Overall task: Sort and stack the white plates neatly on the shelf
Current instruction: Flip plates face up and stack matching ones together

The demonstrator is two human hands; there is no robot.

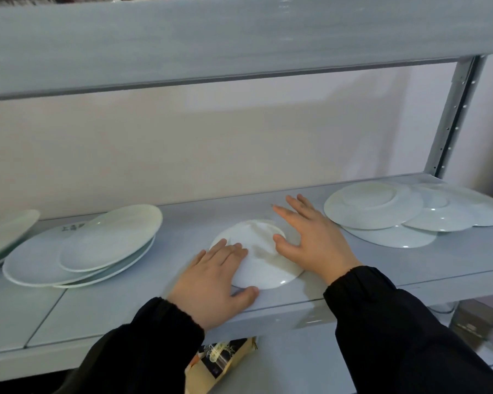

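A small white plate (pixel 261 263) lies upside down at the middle of the grey shelf (pixel 382 268). My left hand (pixel 211 277) rests on its left edge with straight fingers on top and the thumb by the near rim. My right hand (pixel 310 237) is spread flat at its right side, with the thumb touching the plate's raised base. To the left sits a loose pile of white plates (pixel 80 251), a smaller one tilted on top. At the right lies another untidy pile of overturned white plates (pixel 396 211), overlapping one another.
An upper shelf board (pixel 239 44) hangs low overhead. A perforated metal upright (pixel 453 118) stands at the right rear. Below the shelf are a printed paper bag (pixel 219 362) and a clear lidded container (pixel 475 319). A pale wall backs the shelf.
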